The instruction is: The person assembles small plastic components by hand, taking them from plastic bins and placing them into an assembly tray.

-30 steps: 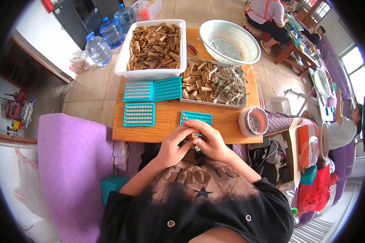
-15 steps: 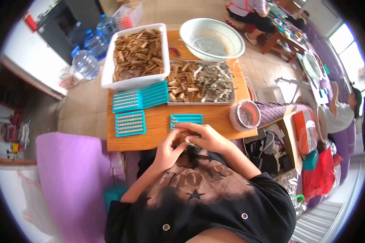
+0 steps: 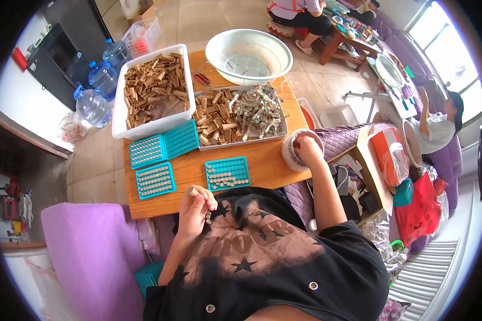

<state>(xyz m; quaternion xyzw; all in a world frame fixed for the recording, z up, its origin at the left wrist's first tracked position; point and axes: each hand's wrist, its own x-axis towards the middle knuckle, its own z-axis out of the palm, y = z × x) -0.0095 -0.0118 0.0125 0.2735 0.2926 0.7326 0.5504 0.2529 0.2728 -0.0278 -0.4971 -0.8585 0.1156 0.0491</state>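
My left hand (image 3: 195, 209) is closed near the table's front edge, in front of my shirt. A small tan tube-like piece (image 3: 191, 191) pokes out above its fingers, and a short silvery strand (image 3: 208, 217) hangs below them. My right hand (image 3: 307, 148) reaches down into a pale round tub (image 3: 291, 155) at the table's right side; its fingertips are hidden inside. Just beyond my left hand lies a teal tray (image 3: 241, 168), partly filled with small round silvery pieces. Farther left are another filled teal tray (image 3: 155, 181) and an opened teal case (image 3: 181, 140).
A white bin (image 3: 190, 101) of brown pieces stands at the back left. Beside it, a shallow box (image 3: 241, 142) holds brown pieces and a silvery tangle. Behind are a pale green basin (image 3: 278, 72) and red-handled pliers (image 3: 201, 78). Two people sit at the right.
My hands have parted. The right one has moved right into the tub, the left slightly left and down with the tan piece. The near teal tray is now uncovered to view.
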